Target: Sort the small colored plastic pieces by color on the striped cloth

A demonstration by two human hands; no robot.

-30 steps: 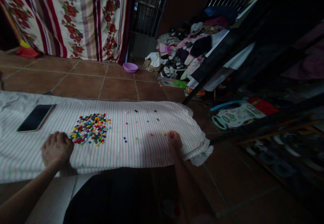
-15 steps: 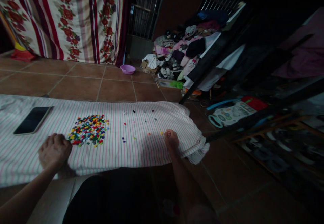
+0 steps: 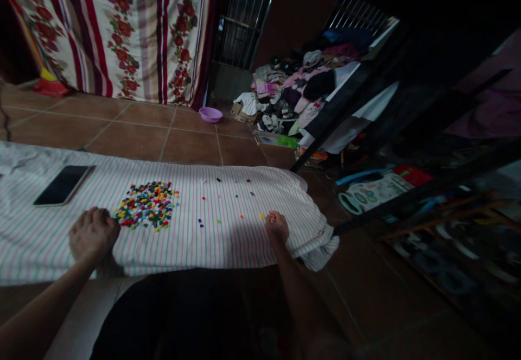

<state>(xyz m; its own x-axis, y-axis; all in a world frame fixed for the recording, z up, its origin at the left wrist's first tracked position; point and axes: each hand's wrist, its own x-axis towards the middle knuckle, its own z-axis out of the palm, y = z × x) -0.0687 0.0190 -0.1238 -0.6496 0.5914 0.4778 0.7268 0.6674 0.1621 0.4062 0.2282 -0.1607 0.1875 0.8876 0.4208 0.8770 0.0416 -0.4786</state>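
Observation:
My left hand [image 3: 93,234] lies palm down on the striped cloth [image 3: 163,251], fingers loosely apart, its thumb side beside a heap of small colourful pieces [image 3: 148,205]. Their exact kind is too small to tell. On the right, my right hand [image 3: 277,227] is closed, fingertips pinched together just over the cloth. Whatever it may hold is hidden. Right beside its fingers sits a yellow piece [image 3: 261,216], with an orange piece [image 3: 241,216] further left. Other single pieces lie spread out in loose rows, among them a red piece [image 3: 204,198] and two dark blue pieces [image 3: 201,223].
A phone [image 3: 64,185] lies on the cloth at the left. Beyond, on the tiled floor, stand a purple basin [image 3: 210,114] and a heap of clothes [image 3: 293,86]. A dark slanted post [image 3: 311,151] and a toy panel [image 3: 376,190] are at the right.
The view has shifted slightly, so everything appears a little to the right. My right hand has turned slightly beside the yellow piece. My left hand stays by the heap.

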